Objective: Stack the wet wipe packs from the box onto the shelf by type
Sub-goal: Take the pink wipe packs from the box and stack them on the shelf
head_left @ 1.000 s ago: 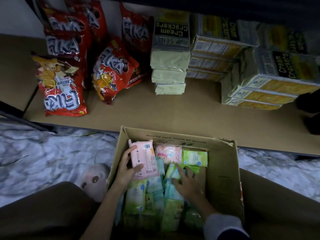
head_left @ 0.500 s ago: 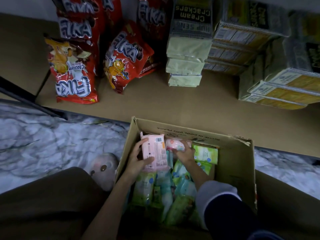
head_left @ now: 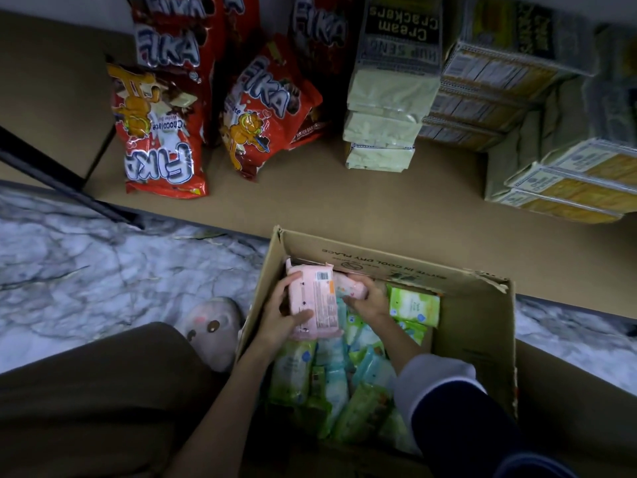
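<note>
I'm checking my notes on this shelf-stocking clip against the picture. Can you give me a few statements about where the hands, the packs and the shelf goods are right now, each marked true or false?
1. The left hand holds a pink wet wipe pack inside the brown cardboard box. True.
2. The right hand rests on the tan shelf board. False: it is in the box, gripping a second pink pack.
3. Wet wipe packs already lie stacked on the shelf. False: only the red Fika snack bags and the cream cracker packs stand there.
4. Green and light blue wipe packs fill the box below the hands. True.
5. The box stands on the shelf. False: it stands on the marble-patterned floor in front.
</note>
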A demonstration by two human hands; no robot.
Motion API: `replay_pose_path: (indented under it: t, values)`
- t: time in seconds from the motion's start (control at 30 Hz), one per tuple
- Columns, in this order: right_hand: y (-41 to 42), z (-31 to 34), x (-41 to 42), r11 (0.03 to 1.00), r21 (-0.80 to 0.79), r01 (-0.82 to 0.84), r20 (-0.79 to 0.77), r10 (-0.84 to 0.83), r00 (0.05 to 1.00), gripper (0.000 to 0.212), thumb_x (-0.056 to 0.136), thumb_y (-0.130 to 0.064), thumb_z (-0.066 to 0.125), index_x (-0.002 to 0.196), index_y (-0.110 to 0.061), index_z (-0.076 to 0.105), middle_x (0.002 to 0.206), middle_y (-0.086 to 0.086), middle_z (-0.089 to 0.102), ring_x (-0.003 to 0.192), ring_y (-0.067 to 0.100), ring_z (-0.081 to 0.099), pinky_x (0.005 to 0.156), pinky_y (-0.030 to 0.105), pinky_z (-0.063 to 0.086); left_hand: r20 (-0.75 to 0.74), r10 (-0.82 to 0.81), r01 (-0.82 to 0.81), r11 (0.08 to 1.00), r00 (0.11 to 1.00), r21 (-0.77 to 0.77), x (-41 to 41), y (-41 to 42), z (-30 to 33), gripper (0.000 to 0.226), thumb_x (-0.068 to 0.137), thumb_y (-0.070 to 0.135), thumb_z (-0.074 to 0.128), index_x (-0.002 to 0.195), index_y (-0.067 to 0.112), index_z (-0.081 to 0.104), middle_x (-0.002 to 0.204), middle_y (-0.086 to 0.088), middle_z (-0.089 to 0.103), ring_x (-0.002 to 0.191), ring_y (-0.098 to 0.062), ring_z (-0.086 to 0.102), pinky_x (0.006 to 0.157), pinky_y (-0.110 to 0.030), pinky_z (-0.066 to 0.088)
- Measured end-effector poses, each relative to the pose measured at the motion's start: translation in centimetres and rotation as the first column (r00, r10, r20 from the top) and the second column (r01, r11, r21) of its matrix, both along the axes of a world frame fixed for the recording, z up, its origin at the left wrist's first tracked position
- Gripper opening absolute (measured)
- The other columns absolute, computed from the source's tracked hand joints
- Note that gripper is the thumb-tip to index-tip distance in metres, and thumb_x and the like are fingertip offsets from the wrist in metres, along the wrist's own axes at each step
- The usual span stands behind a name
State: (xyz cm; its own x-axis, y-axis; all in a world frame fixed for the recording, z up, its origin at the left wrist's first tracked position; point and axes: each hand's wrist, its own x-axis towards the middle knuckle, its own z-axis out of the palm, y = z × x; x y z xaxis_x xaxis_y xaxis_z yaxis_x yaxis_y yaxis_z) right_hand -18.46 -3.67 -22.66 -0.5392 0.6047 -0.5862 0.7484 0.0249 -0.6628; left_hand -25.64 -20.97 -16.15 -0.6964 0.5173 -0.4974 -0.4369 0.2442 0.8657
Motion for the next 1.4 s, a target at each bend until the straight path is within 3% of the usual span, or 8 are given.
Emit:
replay_pose_path:
  t: [0.23, 0.37, 0.53, 0.73, 0.87, 1.1, 1.23, 1.4]
  values:
    - [-0.1, 1.8, 1.5, 0.999, 0.003, 0.044, -0.065, -0.044, 0.997, 0.040, 0.079, 0.014, 0.060, 0.114, -0.006, 0.062, 0.101, 0.002, 0.050, 0.094, 0.017, 0.049, 0.056, 0.006, 0.040, -0.019, 0.004, -0.004, 1.000, 1.000, -0.004, 0.4, -0.4, 0.8, 0.060, 0.075, -0.019, 0.060, 0.121, 0.017, 0.044, 0.127, -0.009, 0.049, 0.113, -0.019, 0.049, 0.075, -0.017, 0.053]
    - [0.5, 2.9, 3.5, 0.999, 0.022, 0.028, -0.087, -0.026, 0.996, 0.040, 0.079, 0.012, 0.058, 0.113, -0.010, 0.059, 0.102, 0.002, 0.055, 0.094, 0.019, 0.052, 0.074, 0.023, 0.044, -0.049, -0.011, 0.010, 1.000, 0.999, -0.017, 0.5, -0.6, 1.8, 0.061, 0.073, -0.020, 0.062, 0.120, 0.017, 0.046, 0.123, -0.014, 0.052, 0.109, -0.021, 0.052, 0.078, -0.025, 0.052]
    - [2.3, 7.8, 6.4, 0.987, 0.152, -0.045, -0.131, 0.065, 0.989, 0.036, 0.085, 0.003, 0.057, 0.116, -0.014, 0.061, 0.099, 0.007, 0.062, 0.088, 0.025, 0.059, 0.073, 0.026, 0.044, -0.099, -0.058, 0.057, 0.998, 0.993, -0.018, 1.5, 0.0, 5.0, 0.063, 0.071, -0.019, 0.065, 0.121, 0.015, 0.047, 0.124, -0.019, 0.053, 0.111, -0.026, 0.052, 0.088, -0.043, 0.051]
    - [4.0, 17.9, 9.2, 0.980, 0.198, -0.001, -0.294, 0.061, 0.954, 0.029, 0.083, 0.005, 0.059, 0.105, -0.013, 0.065, 0.096, 0.004, 0.062, 0.091, 0.017, 0.057, 0.081, 0.026, 0.048, -0.196, -0.059, 0.067, 0.997, 0.979, 0.036, 3.3, 0.7, 11.1, 0.068, 0.059, -0.013, 0.077, 0.110, 0.026, 0.054, 0.121, -0.019, 0.056, 0.109, -0.030, 0.054, 0.079, -0.022, 0.051]
    - [3.9, 26.0, 11.3, 0.993, 0.064, 0.104, -0.511, -0.057, 0.858, 0.034, 0.085, 0.013, 0.049, 0.105, -0.012, 0.060, 0.097, 0.006, 0.060, 0.082, 0.016, 0.058, 0.063, 0.012, 0.050, -0.316, -0.079, 0.112, 0.990, 0.945, 0.088, 3.9, 1.4, 17.2, 0.066, 0.062, -0.016, 0.074, 0.114, 0.021, 0.054, 0.121, -0.014, 0.057, 0.104, -0.022, 0.056, 0.073, -0.016, 0.051]
    - [3.0, 37.3, 14.1, 0.984, 0.045, 0.171, -0.724, -0.086, 0.685, 0.027, 0.089, 0.011, 0.042, 0.099, -0.008, 0.059, 0.094, 0.001, 0.058, 0.078, 0.012, 0.060, 0.053, 0.015, 0.047, -0.565, -0.095, 0.252, 0.946, 0.819, 0.206, 4.2, 1.4, 29.7, 0.063, 0.067, -0.009, 0.075, 0.107, 0.035, 0.054, 0.116, 0.006, 0.056, 0.099, -0.005, 0.060, 0.078, -0.018, 0.054]
    - [2.8, 42.1, 14.6, 0.953, 0.185, 0.242, -0.790, -0.003, 0.613, 0.024, 0.087, -0.003, 0.059, 0.099, -0.023, 0.059, 0.105, -0.007, 0.058, 0.091, 0.010, 0.061, 0.059, 0.017, 0.053, -0.666, -0.083, 0.314, 0.920, 0.741, 0.235, 3.9, 0.9, 35.9, 0.060, 0.073, -0.005, 0.072, 0.112, 0.037, 0.052, 0.119, 0.006, 0.054, 0.101, -0.015, 0.062, 0.074, -0.026, 0.058]
    - [4.2, 47.9, 14.3, 0.928, 0.211, 0.306, -0.863, 0.030, 0.504, 0.039, 0.082, -0.005, 0.067, 0.111, -0.029, 0.059, 0.117, -0.003, 0.058, 0.102, 0.014, 0.061, 0.062, 0.019, 0.056, -0.729, 0.007, 0.297, 0.911, 0.684, 0.287, 2.4, 1.7, 41.8, 0.060, 0.074, -0.001, 0.073, 0.116, 0.037, 0.051, 0.118, 0.002, 0.056, 0.089, -0.002, 0.064, 0.072, -0.022, 0.056]
